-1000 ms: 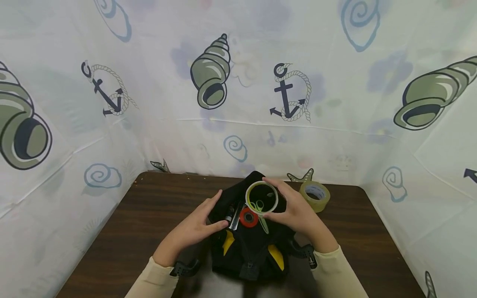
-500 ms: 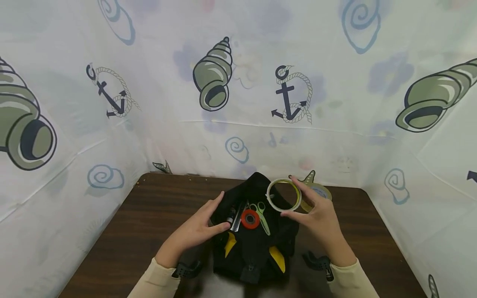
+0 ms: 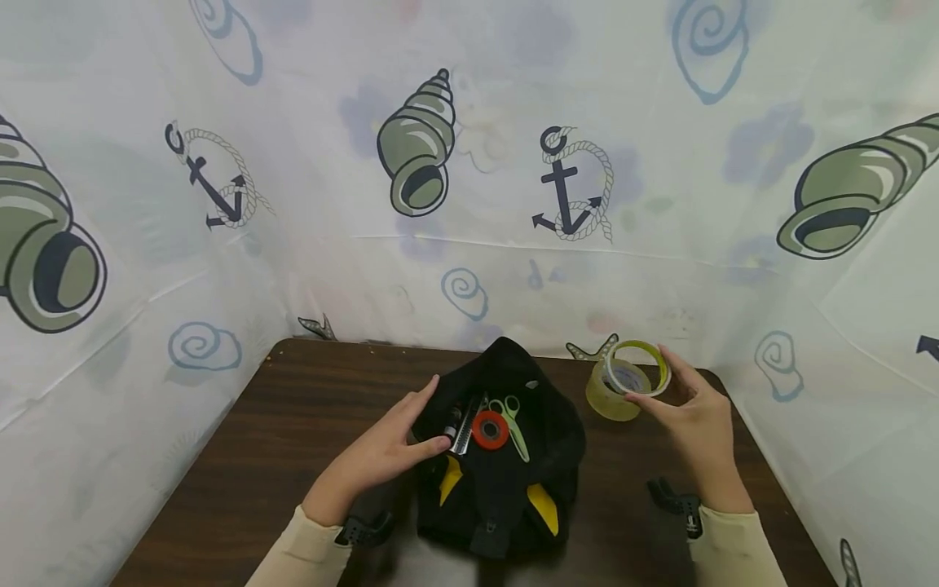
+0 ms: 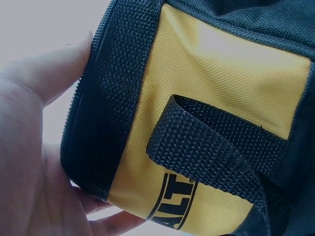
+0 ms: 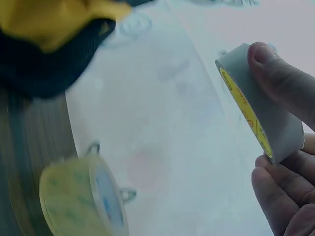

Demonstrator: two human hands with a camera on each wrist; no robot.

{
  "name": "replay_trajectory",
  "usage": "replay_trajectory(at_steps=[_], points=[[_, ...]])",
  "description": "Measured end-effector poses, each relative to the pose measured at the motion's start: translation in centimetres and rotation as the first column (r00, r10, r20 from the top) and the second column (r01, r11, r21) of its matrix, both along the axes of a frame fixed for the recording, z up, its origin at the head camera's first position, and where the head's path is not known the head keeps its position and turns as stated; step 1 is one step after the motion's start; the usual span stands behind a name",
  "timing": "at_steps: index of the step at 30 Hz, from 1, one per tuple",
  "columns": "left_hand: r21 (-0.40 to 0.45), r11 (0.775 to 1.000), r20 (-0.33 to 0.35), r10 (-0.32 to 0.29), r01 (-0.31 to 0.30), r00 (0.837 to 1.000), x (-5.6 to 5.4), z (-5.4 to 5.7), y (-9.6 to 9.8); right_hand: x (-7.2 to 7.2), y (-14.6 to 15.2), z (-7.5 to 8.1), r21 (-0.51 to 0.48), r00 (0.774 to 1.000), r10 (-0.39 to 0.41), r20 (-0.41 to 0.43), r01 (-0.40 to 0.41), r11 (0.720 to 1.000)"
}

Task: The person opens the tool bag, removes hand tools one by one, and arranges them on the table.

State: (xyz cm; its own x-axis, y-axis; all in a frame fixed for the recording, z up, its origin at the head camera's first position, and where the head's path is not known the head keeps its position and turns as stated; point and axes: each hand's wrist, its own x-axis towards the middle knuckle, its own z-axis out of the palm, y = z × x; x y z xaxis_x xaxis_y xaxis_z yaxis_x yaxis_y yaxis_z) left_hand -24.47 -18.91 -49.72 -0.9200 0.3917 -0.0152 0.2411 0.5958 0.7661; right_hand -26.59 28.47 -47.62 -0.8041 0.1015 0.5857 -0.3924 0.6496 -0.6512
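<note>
Roll of pale, yellow-lined tape [image 5: 268, 115], one, was pinched by the right hand [image 3: 697, 412].
It was raised apart from one translucent yellowish tape roll [image 3: 612, 405] on the brown wood-grain desk [image 3: 330, 391]; the left hand [image 3: 381, 440], loosely spread, touched one black-and-yellow fabric bag [image 3: 506, 485] holding one red ring [image 3: 479, 433], one pair of pale-green scissors [image 3: 517, 436], one black tube [image 3: 452, 421] and one silver strip [image 3: 465, 434].
</note>
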Motion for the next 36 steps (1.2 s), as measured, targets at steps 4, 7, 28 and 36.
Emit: replay_trajectory(at_steps=[4,7,28,36], points=[[-0.001,1.0,0.003,-0.01,0.01,1.0,0.0,-0.1,-0.1,-0.6,2.2,-0.6,-0.075,0.995,-0.058,0.08,0.064,0.995],[0.001,1.0,0.008,-0.01,0.01,1.0,0.1,-0.2,-0.1,-1.0,3.7,-1.2,-0.137,0.982,-0.089,0.167,0.113,0.984],[0.001,1.0,0.017,-0.01,0.01,1.0,0.1,0.0,0.0,-4.3,9.2,-9.9,-0.219,0.875,-0.193,0.445,0.315,0.923],[0.005,1.0,0.012,-0.028,0.028,1.0,0.1,-0.1,0.2,-4.6,9.2,-12.1,-0.177,0.854,-0.219,0.472,0.335,0.925]])
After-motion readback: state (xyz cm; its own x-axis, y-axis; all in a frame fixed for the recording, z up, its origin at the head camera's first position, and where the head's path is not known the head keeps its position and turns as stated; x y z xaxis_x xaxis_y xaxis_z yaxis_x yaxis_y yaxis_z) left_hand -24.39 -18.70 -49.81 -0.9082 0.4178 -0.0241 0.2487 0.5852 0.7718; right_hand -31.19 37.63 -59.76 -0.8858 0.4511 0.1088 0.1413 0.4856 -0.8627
